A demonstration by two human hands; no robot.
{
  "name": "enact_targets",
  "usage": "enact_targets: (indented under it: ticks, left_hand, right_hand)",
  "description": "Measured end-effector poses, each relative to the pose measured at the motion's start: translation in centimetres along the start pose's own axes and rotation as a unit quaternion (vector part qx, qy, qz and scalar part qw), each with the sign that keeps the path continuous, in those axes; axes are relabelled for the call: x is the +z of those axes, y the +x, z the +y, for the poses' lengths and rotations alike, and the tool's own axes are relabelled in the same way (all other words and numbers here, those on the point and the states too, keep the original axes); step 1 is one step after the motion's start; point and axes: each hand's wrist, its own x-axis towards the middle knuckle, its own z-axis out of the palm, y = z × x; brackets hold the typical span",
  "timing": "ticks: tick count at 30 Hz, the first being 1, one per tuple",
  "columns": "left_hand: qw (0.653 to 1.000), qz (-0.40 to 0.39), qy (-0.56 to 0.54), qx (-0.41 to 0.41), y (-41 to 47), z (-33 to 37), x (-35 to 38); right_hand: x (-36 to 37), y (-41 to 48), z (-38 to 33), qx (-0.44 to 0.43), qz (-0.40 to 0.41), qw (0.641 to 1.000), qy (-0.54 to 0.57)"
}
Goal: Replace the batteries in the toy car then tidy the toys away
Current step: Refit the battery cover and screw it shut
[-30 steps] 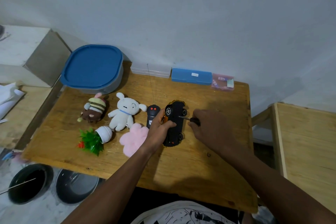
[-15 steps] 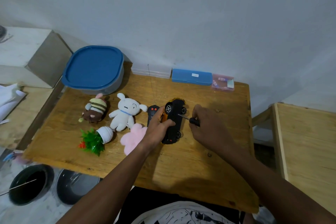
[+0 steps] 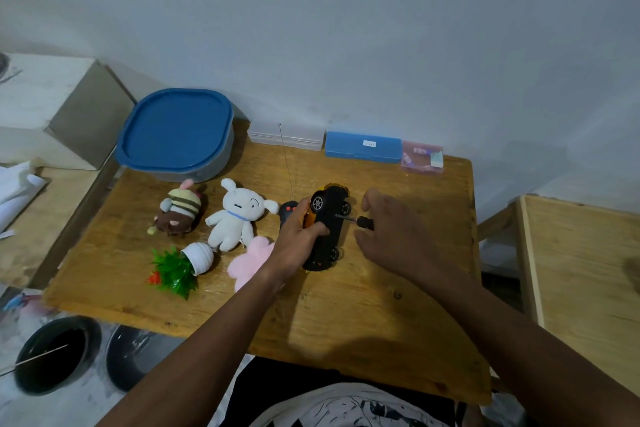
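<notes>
The orange toy car point(image 3: 329, 229) lies tipped on its side on the wooden table point(image 3: 346, 315), black underside facing right. My left hand point(image 3: 298, 236) grips its body from the left. My right hand point(image 3: 388, 236) holds a small black-handled screwdriver point(image 3: 360, 221) whose tip touches the underside. A black remote point(image 3: 286, 213) with a thin antenna lies just left of the car, partly behind my left hand. Further left lie a white plush point(image 3: 237, 218), a striped bee plush point(image 3: 178, 210), a pink plush point(image 3: 251, 260) and a toppled toy plant in a white pot point(image 3: 183, 263).
A blue-lidded tub point(image 3: 176, 133) stands at the table's back left. Along the wall lie a clear flat case point(image 3: 285, 139), a blue case point(image 3: 363, 146) and a pink box point(image 3: 422, 157). Two dark bowls point(image 3: 52, 354) sit on the floor lower left. A wooden bench point(image 3: 581, 274) stands to the right.
The car has tilted a little and shifted slightly left under my left hand. My right hand's fingers have spread while the screwdriver stays at the underside.
</notes>
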Motion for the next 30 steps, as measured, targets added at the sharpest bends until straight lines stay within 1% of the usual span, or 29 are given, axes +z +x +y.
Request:
enact_targets:
  ticks: [2, 5, 7, 10, 12, 14, 16, 18, 21, 25, 26, 28, 30]
  left_hand:
    - [1.000, -0.007, 0.000, -0.008, 0.1, 0.1, -0.1]
    - [1.000, -0.002, 0.009, -0.006, 0.3, 0.3, -0.2]
    - [1.000, 0.007, 0.013, 0.001, 0.4, 0.4, -0.1]
    - [1.000, 0.009, 0.017, 0.000, 0.5, 0.5, -0.1]
    - [1.000, 0.004, 0.023, -0.003, 0.6, 0.4, -0.1]
    - [1.000, 0.002, 0.027, -0.005, 0.5, 0.3, 0.0]
    - [1.000, 0.008, 0.025, -0.009, 0.5, 0.2, 0.1]
    - [1.000, 0.010, 0.025, -0.016, 0.5, 0.2, 0.3]
    - [0.999, 0.014, 0.019, -0.021, 0.2, 0.3, 0.5]
    - [0.999, 0.030, 0.017, -0.009, 0.2, 0.4, 0.9]
    - [0.999, 0.033, 0.020, -0.009, 0.3, 0.4, 1.0]
    - [0.999, 0.033, 0.025, -0.008, 0.3, 0.4, 1.2]
    - [0.999, 0.028, 0.027, -0.010, 0.3, 0.3, 1.3]
  right_hand:
    - [-0.1, 0.0, 0.4, -0.023, 0.010, 1.000, -0.012]
    - [0.0, 0.0, 0.9, -0.060, 0.040, 0.993, -0.098]
    - [0.3, 0.0, 0.9, -0.062, 0.040, 0.990, -0.118]
    - [1.1, 0.2, 0.7, -0.004, 0.004, 0.996, -0.083]
    - [1.2, 0.5, 0.7, 0.039, -0.017, 0.998, -0.036]
    - [0.8, 0.6, 0.6, 0.052, -0.029, 0.998, 0.008]
    - [0.3, 0.5, 0.5, 0.034, -0.031, 0.998, 0.038]
    - [0.2, 0.5, 0.8, 0.000, -0.029, 0.999, 0.029]
    - [0.4, 0.5, 1.6, -0.040, 0.014, 0.998, -0.036]
    - [0.8, 0.3, 2.1, -0.079, 0.037, 0.992, -0.095]
    - [1.0, 0.3, 2.0, -0.070, 0.036, 0.992, -0.103]
    - [1.3, 0.7, 1.8, -0.019, 0.021, 0.995, -0.099]
    - [1.3, 1.2, 1.6, 0.025, 0.012, 0.997, -0.066]
